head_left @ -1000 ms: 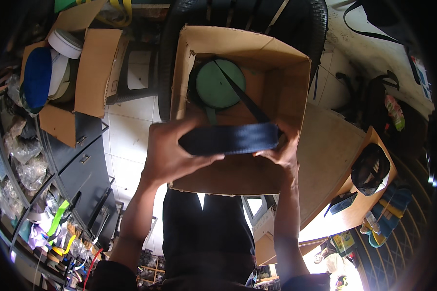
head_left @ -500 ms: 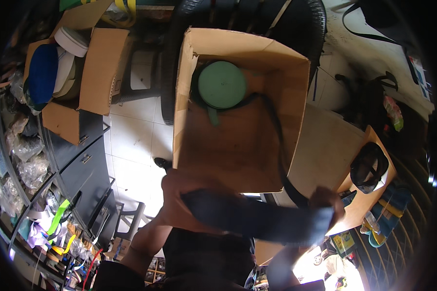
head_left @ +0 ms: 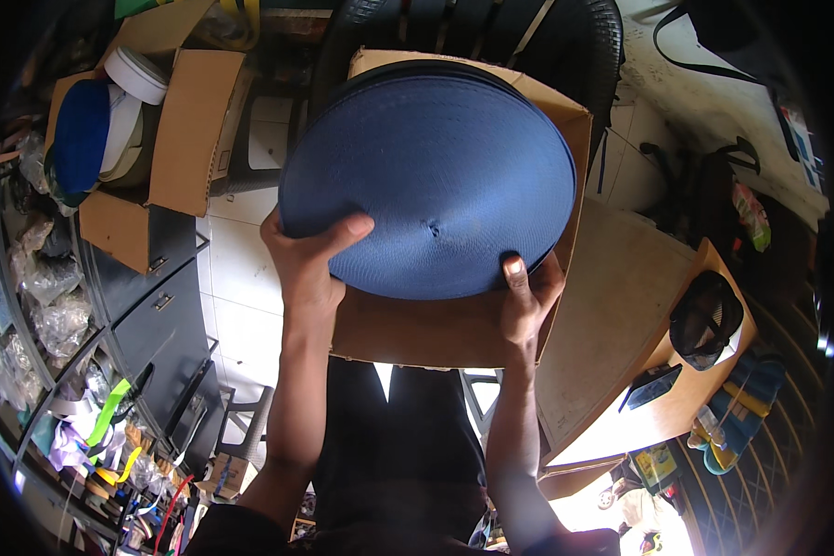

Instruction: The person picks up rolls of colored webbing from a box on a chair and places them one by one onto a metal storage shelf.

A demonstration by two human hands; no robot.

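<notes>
The left hand (head_left: 306,264) is closed on the left edge of a large dark blue round roll of woven strap (head_left: 426,167), with its thumb lying on the upper face; its other fingers are hidden under the roll. The right hand (head_left: 528,301) grips the same roll at the lower right edge, also with the thumb on the face, and its remaining fingers are only partly visible. The roll is wound tightly, and its small centre can be seen between the two thumbs. It is held over an open box of brown cardboard (head_left: 417,335) and covers most of the opening, so I cannot tell what lies inside. Behind this box there is a black chair with slats (head_left: 602,42). On the right side stands a pale brown table (head_left: 612,287), and on it are a round black mesh object (head_left: 706,320) and, near to it, a thin dark rectangular object (head_left: 650,387). On the left side, a smaller carton with spread flaps (head_left: 195,139) contains a bright blue roll (head_left: 79,139) and a white roll (head_left: 137,76). Below it is a dark grey cabinet with drawers (head_left: 162,320), beside many clear plastic bags (head_left: 54,320)
</notes>
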